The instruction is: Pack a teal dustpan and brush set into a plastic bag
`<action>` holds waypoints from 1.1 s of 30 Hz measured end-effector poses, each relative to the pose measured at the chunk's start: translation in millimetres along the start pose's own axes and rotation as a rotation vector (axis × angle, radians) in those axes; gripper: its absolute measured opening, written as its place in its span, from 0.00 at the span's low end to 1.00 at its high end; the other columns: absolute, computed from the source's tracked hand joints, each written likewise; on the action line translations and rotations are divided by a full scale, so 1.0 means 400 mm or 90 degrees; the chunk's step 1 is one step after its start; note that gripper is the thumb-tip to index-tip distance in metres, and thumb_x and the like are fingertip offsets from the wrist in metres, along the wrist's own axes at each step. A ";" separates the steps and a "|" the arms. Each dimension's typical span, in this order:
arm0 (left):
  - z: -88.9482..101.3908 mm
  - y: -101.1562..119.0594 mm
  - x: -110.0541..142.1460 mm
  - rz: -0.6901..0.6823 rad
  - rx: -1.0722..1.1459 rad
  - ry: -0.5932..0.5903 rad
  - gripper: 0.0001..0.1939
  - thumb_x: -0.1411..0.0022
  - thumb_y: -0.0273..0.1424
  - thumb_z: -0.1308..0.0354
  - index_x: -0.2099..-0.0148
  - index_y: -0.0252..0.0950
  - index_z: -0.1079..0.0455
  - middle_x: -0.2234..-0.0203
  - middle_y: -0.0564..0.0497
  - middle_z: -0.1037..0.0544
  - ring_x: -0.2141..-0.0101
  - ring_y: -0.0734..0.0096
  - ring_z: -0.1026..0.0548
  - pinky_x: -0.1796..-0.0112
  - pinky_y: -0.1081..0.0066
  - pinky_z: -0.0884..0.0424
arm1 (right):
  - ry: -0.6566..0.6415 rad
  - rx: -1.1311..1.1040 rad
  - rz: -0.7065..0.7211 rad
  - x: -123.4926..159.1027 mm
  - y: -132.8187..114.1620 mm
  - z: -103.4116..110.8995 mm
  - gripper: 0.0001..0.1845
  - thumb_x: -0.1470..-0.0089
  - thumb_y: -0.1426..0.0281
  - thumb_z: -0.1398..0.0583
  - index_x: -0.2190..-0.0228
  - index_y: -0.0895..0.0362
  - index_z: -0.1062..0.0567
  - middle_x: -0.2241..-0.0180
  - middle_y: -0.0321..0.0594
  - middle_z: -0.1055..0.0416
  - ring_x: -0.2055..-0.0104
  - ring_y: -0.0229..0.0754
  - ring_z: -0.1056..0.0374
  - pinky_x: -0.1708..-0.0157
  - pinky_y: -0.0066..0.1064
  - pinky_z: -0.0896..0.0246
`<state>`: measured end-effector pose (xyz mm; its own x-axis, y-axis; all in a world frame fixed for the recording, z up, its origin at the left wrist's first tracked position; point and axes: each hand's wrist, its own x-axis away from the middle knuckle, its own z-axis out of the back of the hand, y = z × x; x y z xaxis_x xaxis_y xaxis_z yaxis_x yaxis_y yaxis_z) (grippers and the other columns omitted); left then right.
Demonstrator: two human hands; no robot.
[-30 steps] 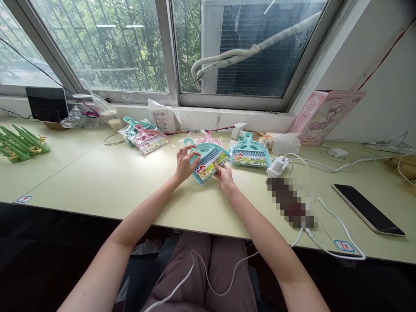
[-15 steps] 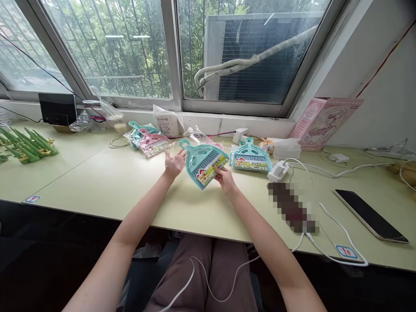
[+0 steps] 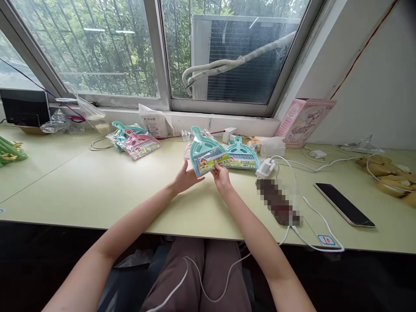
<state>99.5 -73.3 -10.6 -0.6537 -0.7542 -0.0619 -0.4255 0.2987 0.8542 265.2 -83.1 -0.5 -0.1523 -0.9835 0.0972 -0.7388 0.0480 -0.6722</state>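
Observation:
Both hands hold a packaged teal mini dustpan-and-brush set (image 3: 205, 151) upright above the pale green table (image 3: 97, 190). My left hand (image 3: 186, 177) grips its lower left corner, my right hand (image 3: 221, 177) pinches its lower right edge by the colourful label. A second teal set (image 3: 242, 157) lies flat on the table just right of it. A pink set and another teal one (image 3: 138, 141) lie further left near the window sill.
A blurred dark object (image 3: 277, 203) with white cables and a white charger (image 3: 264, 168) lies to the right, then a black phone (image 3: 344, 204). A pink box (image 3: 303, 117) leans at the wall. Green items (image 3: 9, 151) sit far left; a black device (image 3: 24, 107) stands on the sill.
My left hand, open half a second ago, has closed on the set's lower left corner. The set has been tipped more upright and lifted slightly. The camera view has shifted.

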 end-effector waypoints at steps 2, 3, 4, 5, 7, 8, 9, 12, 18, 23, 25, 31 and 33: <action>0.007 -0.011 -0.007 0.001 -0.043 0.018 0.43 0.43 0.66 0.62 0.45 0.39 0.29 0.44 0.44 0.27 0.37 0.49 0.42 0.40 0.47 0.49 | 0.038 -0.004 0.010 0.000 -0.003 0.005 0.04 0.49 0.76 0.36 0.68 0.59 0.25 0.69 0.39 0.21 0.62 0.38 0.24 0.58 0.29 0.26; 0.008 -0.015 -0.010 -0.010 -0.067 0.043 0.42 0.44 0.66 0.61 0.46 0.40 0.28 0.45 0.45 0.27 0.37 0.49 0.41 0.41 0.47 0.47 | 0.059 0.000 0.011 0.001 -0.004 0.006 0.04 0.49 0.76 0.36 0.69 0.59 0.26 0.70 0.39 0.22 0.63 0.38 0.24 0.59 0.29 0.26; 0.006 -0.016 -0.013 -0.028 -0.091 0.079 0.40 0.43 0.65 0.59 0.46 0.41 0.28 0.45 0.45 0.27 0.38 0.49 0.40 0.42 0.48 0.45 | 0.082 0.007 0.008 0.002 -0.003 0.007 0.04 0.49 0.76 0.36 0.69 0.59 0.26 0.71 0.39 0.22 0.64 0.38 0.24 0.59 0.29 0.26; 0.003 -0.016 -0.015 -0.049 -0.112 0.124 0.37 0.42 0.63 0.56 0.46 0.42 0.29 0.45 0.46 0.26 0.39 0.49 0.38 0.42 0.49 0.43 | 0.103 0.015 0.003 0.003 -0.002 0.006 0.04 0.49 0.76 0.36 0.70 0.59 0.27 0.71 0.38 0.22 0.65 0.38 0.24 0.60 0.29 0.25; -0.006 -0.013 -0.014 -0.097 -0.145 0.207 0.32 0.42 0.56 0.47 0.44 0.43 0.32 0.46 0.45 0.26 0.42 0.50 0.34 0.44 0.52 0.38 | 0.130 0.030 -0.004 0.008 0.002 0.002 0.05 0.49 0.77 0.36 0.72 0.58 0.28 0.73 0.38 0.23 0.66 0.38 0.24 0.60 0.29 0.25; -0.011 -0.009 -0.012 -0.121 -0.158 0.235 0.31 0.43 0.52 0.43 0.41 0.43 0.35 0.46 0.45 0.26 0.44 0.51 0.32 0.46 0.53 0.36 | 0.130 0.036 -0.006 0.010 0.005 -0.001 0.06 0.49 0.77 0.36 0.73 0.58 0.29 0.73 0.37 0.23 0.66 0.38 0.24 0.61 0.29 0.25; -0.017 -0.006 -0.009 -0.146 -0.172 0.254 0.34 0.44 0.48 0.39 0.38 0.44 0.39 0.46 0.45 0.26 0.45 0.51 0.30 0.47 0.53 0.35 | 0.121 0.041 -0.008 0.013 0.008 -0.005 0.05 0.48 0.78 0.37 0.73 0.58 0.29 0.73 0.37 0.23 0.67 0.38 0.24 0.61 0.29 0.25; -0.033 0.003 0.002 -0.252 -0.245 0.275 0.45 0.49 0.40 0.32 0.33 0.46 0.50 0.44 0.44 0.29 0.45 0.52 0.30 0.46 0.52 0.35 | 0.070 0.054 -0.019 0.019 0.017 -0.013 0.04 0.47 0.78 0.39 0.71 0.58 0.27 0.73 0.37 0.22 0.67 0.38 0.24 0.62 0.29 0.25; -0.040 -0.007 -0.001 -0.331 -0.356 0.288 0.54 0.57 0.38 0.27 0.32 0.43 0.52 0.43 0.42 0.33 0.42 0.47 0.34 0.42 0.50 0.39 | 0.062 0.075 -0.068 0.010 0.020 -0.004 0.04 0.48 0.78 0.39 0.71 0.58 0.27 0.73 0.36 0.22 0.70 0.36 0.25 0.64 0.27 0.26; -0.036 -0.003 -0.003 -0.324 -0.320 0.299 0.50 0.55 0.36 0.28 0.33 0.43 0.50 0.43 0.43 0.33 0.43 0.46 0.34 0.42 0.49 0.39 | 0.029 0.088 -0.090 0.008 0.014 -0.004 0.06 0.46 0.68 0.39 0.66 0.57 0.27 0.74 0.36 0.23 0.68 0.38 0.24 0.65 0.29 0.26; -0.038 0.002 -0.001 -0.326 -0.299 0.298 0.50 0.56 0.34 0.28 0.34 0.44 0.49 0.42 0.43 0.33 0.42 0.45 0.35 0.42 0.49 0.41 | 0.023 0.071 -0.090 0.009 0.013 -0.006 0.10 0.45 0.63 0.40 0.64 0.57 0.27 0.73 0.37 0.23 0.68 0.39 0.24 0.64 0.30 0.26; -0.053 0.002 0.002 -0.313 -0.283 0.285 0.51 0.57 0.32 0.28 0.34 0.44 0.48 0.42 0.43 0.34 0.41 0.45 0.37 0.41 0.48 0.43 | 0.112 0.027 -0.050 -0.003 0.007 0.003 0.06 0.44 0.66 0.41 0.65 0.56 0.27 0.71 0.35 0.22 0.68 0.35 0.25 0.65 0.24 0.28; -0.059 0.001 0.003 -0.311 -0.288 0.270 0.50 0.56 0.33 0.28 0.34 0.43 0.48 0.42 0.43 0.33 0.41 0.46 0.36 0.41 0.49 0.42 | 0.127 0.008 -0.043 -0.009 -0.002 0.007 0.05 0.43 0.69 0.42 0.66 0.56 0.26 0.71 0.35 0.22 0.68 0.34 0.26 0.65 0.22 0.28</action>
<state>113.1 -88.0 1.8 -0.1256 -0.9244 -0.3602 -0.2469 -0.3225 0.9138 268.2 -80.1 -2.1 -0.2301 -0.9303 0.2856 -0.7443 -0.0209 -0.6675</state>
